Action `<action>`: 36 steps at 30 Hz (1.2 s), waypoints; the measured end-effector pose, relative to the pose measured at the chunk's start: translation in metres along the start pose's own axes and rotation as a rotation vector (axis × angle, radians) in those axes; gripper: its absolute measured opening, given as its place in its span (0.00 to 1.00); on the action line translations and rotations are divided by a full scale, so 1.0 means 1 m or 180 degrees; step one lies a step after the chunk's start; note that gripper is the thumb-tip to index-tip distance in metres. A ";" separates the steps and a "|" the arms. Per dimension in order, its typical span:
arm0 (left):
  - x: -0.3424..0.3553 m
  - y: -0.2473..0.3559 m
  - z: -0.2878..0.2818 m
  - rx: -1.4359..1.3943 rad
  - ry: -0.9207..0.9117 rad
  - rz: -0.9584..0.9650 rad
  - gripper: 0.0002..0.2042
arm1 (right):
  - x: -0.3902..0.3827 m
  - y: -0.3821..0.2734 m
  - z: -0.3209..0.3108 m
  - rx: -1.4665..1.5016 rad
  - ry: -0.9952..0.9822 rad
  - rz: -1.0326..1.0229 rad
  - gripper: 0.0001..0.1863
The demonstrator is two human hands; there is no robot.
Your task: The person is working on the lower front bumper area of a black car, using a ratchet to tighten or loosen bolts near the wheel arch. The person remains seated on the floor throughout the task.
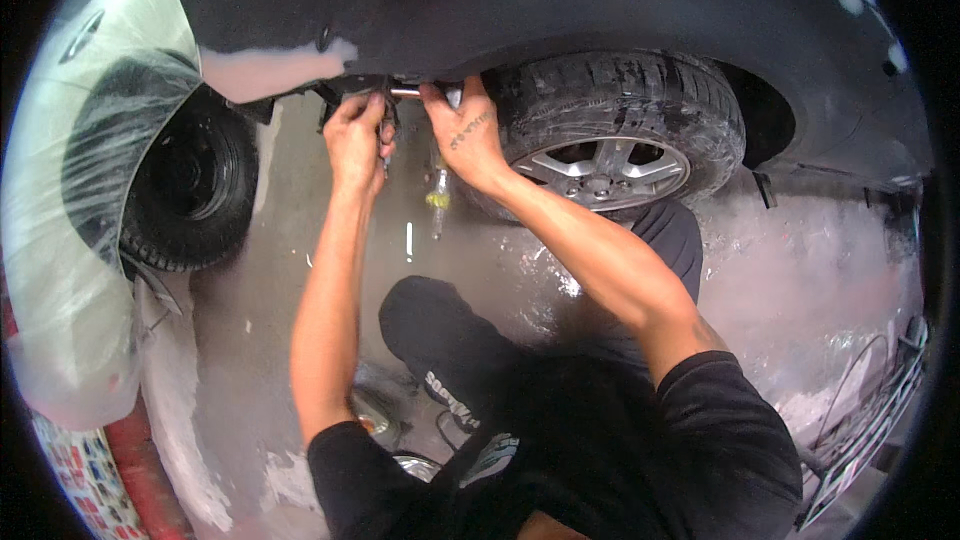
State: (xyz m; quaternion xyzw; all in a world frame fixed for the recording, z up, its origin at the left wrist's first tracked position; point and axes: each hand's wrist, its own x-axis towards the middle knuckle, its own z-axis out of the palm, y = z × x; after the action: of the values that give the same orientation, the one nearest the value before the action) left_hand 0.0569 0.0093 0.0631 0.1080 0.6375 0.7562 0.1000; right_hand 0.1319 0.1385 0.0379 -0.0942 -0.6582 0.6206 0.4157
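Observation:
Both arms reach forward to the lower edge of a dark car body (430,0), just left of its wheel (620,105). My left hand (357,145) is closed, thumb up and fingers curled; what lies inside the grip is mostly hidden. A short, shiny metal rod (405,93) runs level between the two hands. My right hand (468,135) is closed around the rod's right end, beside the tyre, with a bright metal part showing near its fingers. Where the rod meets the car is hidden under the edge.
A pinkish filler patch (275,70) marks the car's lower corner. On the left stands a light-coloured car (60,170) with plastic film around its black wheel (190,185). The floor (260,340) is wet in places. A wire rack (870,420) stands at the right; my bent knee (425,315) is close below my hands.

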 end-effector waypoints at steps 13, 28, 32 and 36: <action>0.029 -0.066 -0.015 -0.1101 -0.0493 0.0963 0.08 | 0.017 0.019 0.004 0.1089 -0.0070 0.1057 0.16; 0.032 -0.061 -0.013 -0.0797 -0.0506 0.1341 0.09 | 0.020 -0.002 -0.005 0.0807 -0.1090 0.1863 0.13; 0.022 -0.051 -0.015 -0.0550 -0.0437 0.1015 0.10 | 0.023 0.016 0.012 0.0622 -0.0511 0.1085 0.12; 0.016 -0.042 -0.011 -0.0473 -0.0404 0.0829 0.09 | 0.025 0.026 0.014 0.0042 -0.0356 0.0302 0.14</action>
State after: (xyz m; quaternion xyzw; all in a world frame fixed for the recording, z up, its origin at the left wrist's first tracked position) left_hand 0.0390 0.0105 0.0203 0.2295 0.5528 0.7996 0.0490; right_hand 0.0968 0.1498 0.0269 -0.0877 -0.6711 0.6482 0.3490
